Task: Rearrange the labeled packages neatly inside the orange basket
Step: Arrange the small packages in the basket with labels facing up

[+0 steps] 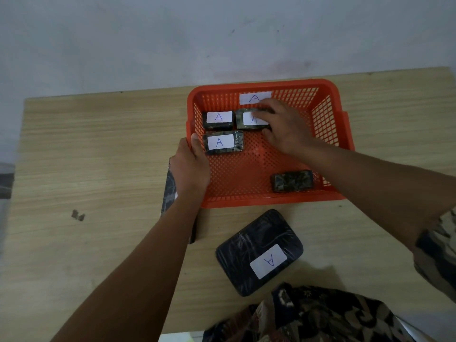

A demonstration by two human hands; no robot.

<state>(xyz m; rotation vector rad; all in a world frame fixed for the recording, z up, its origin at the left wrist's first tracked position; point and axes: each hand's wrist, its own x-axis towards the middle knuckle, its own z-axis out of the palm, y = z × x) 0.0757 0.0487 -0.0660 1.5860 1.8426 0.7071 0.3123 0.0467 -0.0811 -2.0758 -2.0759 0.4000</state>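
Observation:
An orange basket (328,134) sits at the back of the wooden table, with a white "A" label (254,98) on its far wall. Three dark wrapped packages with "A" labels lie in its far-left part: one at the back left (218,119), one in front of it (223,143), and one to the right (246,119). My right hand (286,129) rests on that right package, fingers gripping it. My left hand (191,164) holds the basket's left rim. A fourth package (292,180) lies label-down at the basket's front right.
A larger dark package with an "A" label (259,253) lies on the table in front of the basket. Another dark package (169,191) lies partly hidden under my left forearm. The wall stands just behind the table (98,149).

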